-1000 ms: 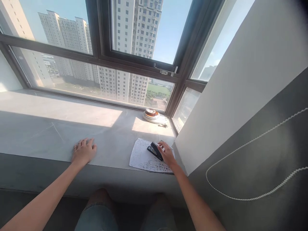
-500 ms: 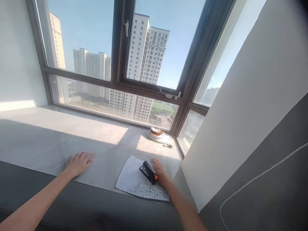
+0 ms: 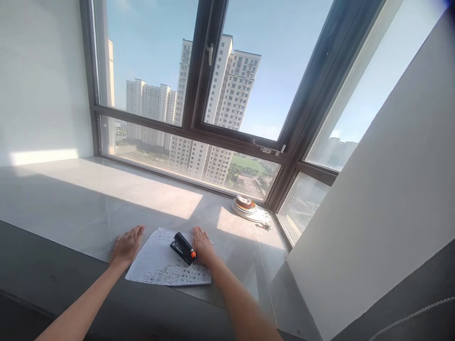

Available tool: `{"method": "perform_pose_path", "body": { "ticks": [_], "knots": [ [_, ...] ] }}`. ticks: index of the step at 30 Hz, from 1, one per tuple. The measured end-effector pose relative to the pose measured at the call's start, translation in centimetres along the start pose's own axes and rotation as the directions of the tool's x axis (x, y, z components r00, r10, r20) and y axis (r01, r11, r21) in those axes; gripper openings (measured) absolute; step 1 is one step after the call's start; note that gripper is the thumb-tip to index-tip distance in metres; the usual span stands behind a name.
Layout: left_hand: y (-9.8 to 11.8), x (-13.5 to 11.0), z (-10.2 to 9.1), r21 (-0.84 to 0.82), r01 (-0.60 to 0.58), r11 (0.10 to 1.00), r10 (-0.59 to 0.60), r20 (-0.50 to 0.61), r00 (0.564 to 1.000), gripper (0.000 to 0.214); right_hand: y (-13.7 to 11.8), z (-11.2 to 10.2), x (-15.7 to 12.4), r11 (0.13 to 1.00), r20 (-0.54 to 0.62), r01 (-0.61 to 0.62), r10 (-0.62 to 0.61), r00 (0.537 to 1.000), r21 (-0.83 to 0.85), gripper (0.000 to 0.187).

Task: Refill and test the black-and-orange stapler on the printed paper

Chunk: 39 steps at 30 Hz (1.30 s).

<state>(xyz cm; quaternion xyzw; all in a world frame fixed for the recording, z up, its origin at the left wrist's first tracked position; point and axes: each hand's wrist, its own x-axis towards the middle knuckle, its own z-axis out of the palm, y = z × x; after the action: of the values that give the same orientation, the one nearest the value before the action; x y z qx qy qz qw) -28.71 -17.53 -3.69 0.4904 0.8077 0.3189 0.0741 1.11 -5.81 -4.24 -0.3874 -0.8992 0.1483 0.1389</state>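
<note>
Sheets of paper with handwriting (image 3: 152,258) lie at the front of the grey window sill, their near edge reaching its front. On them rests a black stapler (image 3: 183,247) with an orange end. My right hand (image 3: 203,245) lies over the right side of the paper, fingers stretched forward, close beside the stapler. A small white tip shows past its right side; I cannot make out what it is. Just off the paper's left edge, my left hand (image 3: 127,244) is flat on the sill with nothing in it, its fingers extended.
A stack of round, plate-like items (image 3: 245,208) with an amber piece sits in the far right corner by the window frame. Beside it are small dark bits (image 3: 263,227). The grey sill (image 3: 81,199) runs left under the window. A slanted white wall (image 3: 373,203) bounds the right.
The paper and stapler have slid left along the sill together with my right hand. My left hand now lies close to the paper's left edge. The camera view has turned somewhat left.
</note>
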Motion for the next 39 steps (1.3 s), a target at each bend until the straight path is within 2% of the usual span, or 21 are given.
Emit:
{"method": "perform_pose_path", "body": {
  "ticks": [5, 11, 15, 21, 25, 27, 30, 33, 35, 37, 39],
  "knots": [
    [0.3, -0.2, -0.6, -0.036, 0.039, 0.999, -0.04, -0.04, 0.998, 0.074, -1.5, 0.6, 1.5, 0.999, -0.007, 0.042, -0.042, 0.999, -0.007, 0.062],
    [-0.1, -0.1, -0.3, -0.046, 0.007, 0.999, -0.01, -0.056, 0.998, 0.071, 0.0, -0.2, -0.9, 0.999, -0.002, -0.02, 0.02, 1.0, -0.028, 0.068],
    [-0.4, 0.1, 0.0, -0.015, 0.007, 1.0, -0.008, -0.086, 0.996, 0.064, 3.1, -1.3, -3.6, 0.995, -0.005, -0.081, 0.081, 0.997, -0.061, 0.067],
    [-0.9, 0.9, 0.3, 0.055, -0.059, 0.997, 0.062, -0.059, 0.996, 0.055, 10.3, -3.8, -9.4, 0.978, -0.049, -0.188, 0.184, 0.982, -0.093, 0.063],
    [-1.0, 1.0, 1.1, 0.091, -0.127, 0.988, 0.136, -0.104, 0.985, 0.042, 14.3, -5.7, -13.5, 0.966, -0.054, -0.237, 0.233, 0.971, -0.105, 0.061],
    [0.8, 0.2, 2.2, 0.076, -0.184, 0.98, 0.194, -0.153, 0.969, 0.038, 15.3, -6.4, -14.7, 0.962, -0.06, -0.254, 0.248, 0.967, -0.102, 0.061],
    [6.8, -2.5, 5.5, -0.053, -0.335, 0.941, 0.318, -0.205, 0.926, 0.037, 15.5, -6.7, -15.4, 0.963, -0.071, -0.252, 0.246, 0.967, -0.091, 0.059],
    [14.5, -5.6, 10.1, -0.281, -0.484, 0.829, 0.473, -0.112, 0.874, 0.039, 14.9, -6.9, -15.0, 0.972, -0.086, -0.23, 0.225, 0.97, -0.054, 0.055],
    [18.2, -7.2, 13.1, -0.358, -0.486, 0.797, 0.504, -0.048, 0.862, 0.043, 14.6, -7.1, -14.9, 0.978, -0.122, -0.206, 0.201, 0.972, -0.028, 0.051],
    [19.8, -8.4, 15.5, -0.32, -0.474, 0.82, 0.504, 0.012, 0.864, 0.048, 14.4, -7.5, -15.0, 0.985, -0.212, -0.173, 0.165, 0.963, -0.017, 0.043],
    [19.7, -9.2, 17.2, -0.203, -0.522, 0.829, 0.545, 0.077, 0.835, 0.05, 14.1, -7.9, -15.6, 0.986, -0.352, -0.165, 0.159, 0.923, 0.011, 0.034]
  ]
}}
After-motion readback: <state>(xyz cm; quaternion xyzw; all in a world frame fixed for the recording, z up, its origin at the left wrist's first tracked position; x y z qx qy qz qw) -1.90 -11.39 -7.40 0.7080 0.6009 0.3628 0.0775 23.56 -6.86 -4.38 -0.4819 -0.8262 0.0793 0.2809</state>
